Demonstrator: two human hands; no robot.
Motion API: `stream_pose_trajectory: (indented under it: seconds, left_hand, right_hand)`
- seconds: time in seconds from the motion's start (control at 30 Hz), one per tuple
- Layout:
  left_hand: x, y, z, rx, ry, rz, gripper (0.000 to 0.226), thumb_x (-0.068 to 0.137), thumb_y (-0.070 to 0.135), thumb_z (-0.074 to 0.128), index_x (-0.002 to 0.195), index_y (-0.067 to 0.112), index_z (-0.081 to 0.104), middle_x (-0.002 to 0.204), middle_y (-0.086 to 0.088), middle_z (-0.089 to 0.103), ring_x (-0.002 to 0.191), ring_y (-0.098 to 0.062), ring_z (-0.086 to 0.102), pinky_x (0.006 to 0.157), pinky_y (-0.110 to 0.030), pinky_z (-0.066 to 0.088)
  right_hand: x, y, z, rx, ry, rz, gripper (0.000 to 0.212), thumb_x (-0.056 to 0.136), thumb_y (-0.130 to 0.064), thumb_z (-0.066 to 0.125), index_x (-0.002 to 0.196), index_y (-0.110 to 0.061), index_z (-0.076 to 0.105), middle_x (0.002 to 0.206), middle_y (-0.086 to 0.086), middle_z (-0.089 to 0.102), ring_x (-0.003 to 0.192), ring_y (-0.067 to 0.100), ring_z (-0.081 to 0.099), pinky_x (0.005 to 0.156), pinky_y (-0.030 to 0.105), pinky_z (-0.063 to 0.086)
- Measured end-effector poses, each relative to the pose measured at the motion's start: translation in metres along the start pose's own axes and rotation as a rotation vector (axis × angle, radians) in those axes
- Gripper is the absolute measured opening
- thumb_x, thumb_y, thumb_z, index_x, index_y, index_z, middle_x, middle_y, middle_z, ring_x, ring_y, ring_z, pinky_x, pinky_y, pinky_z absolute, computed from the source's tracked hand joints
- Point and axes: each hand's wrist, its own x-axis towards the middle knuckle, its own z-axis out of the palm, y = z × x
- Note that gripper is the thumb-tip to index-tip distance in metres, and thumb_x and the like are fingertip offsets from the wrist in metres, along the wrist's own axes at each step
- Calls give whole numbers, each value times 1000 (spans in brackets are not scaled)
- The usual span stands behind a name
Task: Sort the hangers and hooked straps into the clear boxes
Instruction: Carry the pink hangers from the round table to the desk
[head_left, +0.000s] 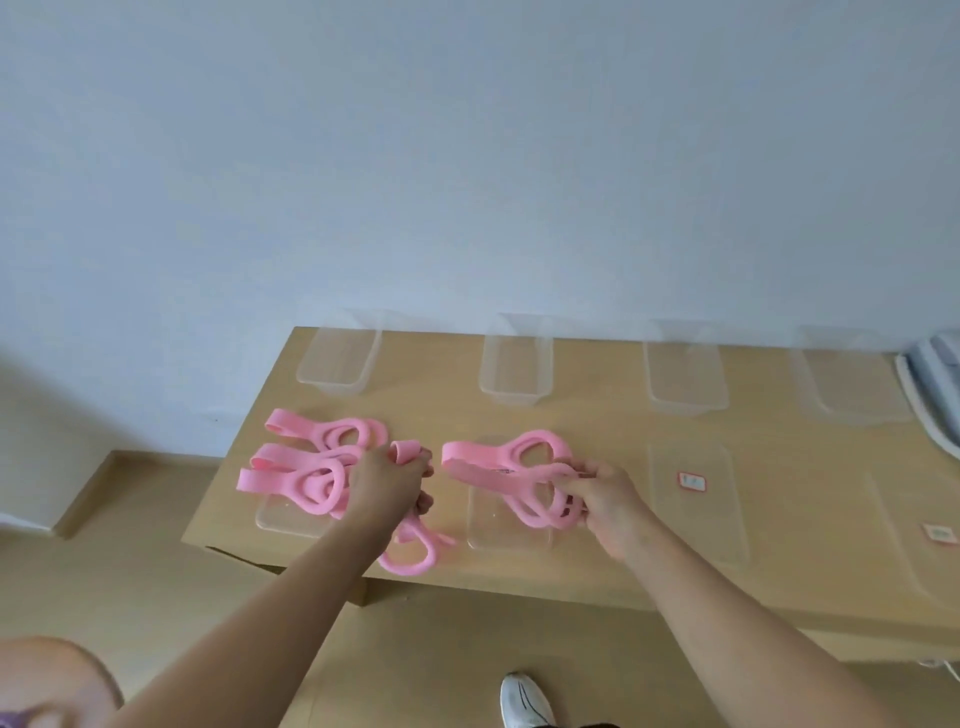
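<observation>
Head view, nearest first: a white shoe (522, 699) is seen on the floor, and above the front of the wooden table (597, 571) the left hand (387, 486) is curled round a bundle of pink hooked straps (306, 475), while the right hand (605, 499) is closed on a second pink bundle (511, 465), both held over what look like flat clear lids (506, 538). The pieces are judged light, soft and easily tangled, so they are best taken at the thick loop ends, not the loose tails. Farther back, four clear boxes (514, 371) are lined up along the table's far edge.
</observation>
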Motion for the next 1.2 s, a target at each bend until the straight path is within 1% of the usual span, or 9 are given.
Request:
stream_pose_trajectory:
  seconds: [0.07, 0.2, 0.4, 0.53, 0.63, 0.77, 0.9, 1.03, 1.2]
  left_hand:
    - [5, 5, 2, 3, 17, -23, 11, 94, 20, 63, 95, 11, 69, 76, -10, 78, 47, -20, 66, 57, -36, 58]
    - [6, 17, 3, -112, -81, 4, 11, 94, 19, 71, 92, 8, 71, 60, -1, 68, 46, -22, 61, 55, -41, 60]
    - [-1, 41, 10, -423, -388, -37, 18, 87, 11, 81, 97, 3, 69, 62, -5, 53, 51, -20, 53, 59, -35, 54]
    - [4, 45, 7, -671, -465, -127, 25, 89, 3, 76, 110, 2, 62, 69, -5, 56, 56, -18, 54, 63, -36, 56]
    - [14, 34, -4, -691, -387, -171, 29, 92, -9, 60, 120, -2, 57, 78, -12, 58, 62, -24, 61, 76, -42, 57]
    - [16, 3, -13, -433, -371, -150, 25, 89, -15, 58, 109, -1, 62, 100, -18, 63, 89, -32, 71, 76, -42, 63]
    - [15, -29, -6, -46, -320, -25, 20, 84, -5, 75, 100, 3, 67, 109, -18, 69, 88, -26, 72, 76, -38, 65]
    - [11, -40, 4, 500, -184, 225, 38, 86, 31, 81, 120, 21, 68, 126, 2, 67, 111, -19, 63, 90, -33, 49]
    - [6, -43, -17, 566, -117, 357, 55, 92, 38, 75, 142, 23, 58, 148, 1, 54, 136, -22, 47, 107, -33, 36]
  right_hand:
    - [9, -11, 4, -123, 80, -74, 24, 80, -4, 77, 101, -15, 76, 101, 11, 77, 95, 28, 73, 79, 39, 60]
    - [7, -27, 15, -871, 385, -436, 42, 84, -19, 71, 125, -13, 65, 128, 10, 61, 121, 31, 55, 94, 34, 46]
    - [-33, -24, 65, -568, -340, -288, 56, 64, -53, 87, 113, -47, 60, 114, -19, 64, 100, -6, 61, 79, 6, 47]
    - [-37, 0, 83, -522, -264, -276, 25, 72, -29, 84, 74, -30, 59, 70, -16, 59, 64, 3, 60, 65, 20, 51]
    - [-39, 8, 69, -202, -194, -120, 25, 73, -12, 84, 96, -7, 74, 82, 0, 69, 78, 15, 70, 74, 33, 60]
    - [-41, 10, 51, -94, 20, -69, 30, 77, 4, 71, 97, -17, 79, 87, 6, 70, 74, 19, 69, 63, 34, 58]
    - [-36, 10, 36, -239, 154, -125, 30, 78, -3, 77, 99, -25, 78, 89, 11, 74, 65, 13, 65, 56, 32, 54]
    - [-28, 8, 24, -669, 343, -274, 18, 80, -30, 77, 97, -30, 70, 89, -7, 69, 83, 18, 65, 72, 37, 54]
    - [-19, -1, 46, -1145, 203, -524, 51, 85, -33, 68, 133, -30, 55, 130, -1, 54, 124, 27, 44, 103, 35, 39]
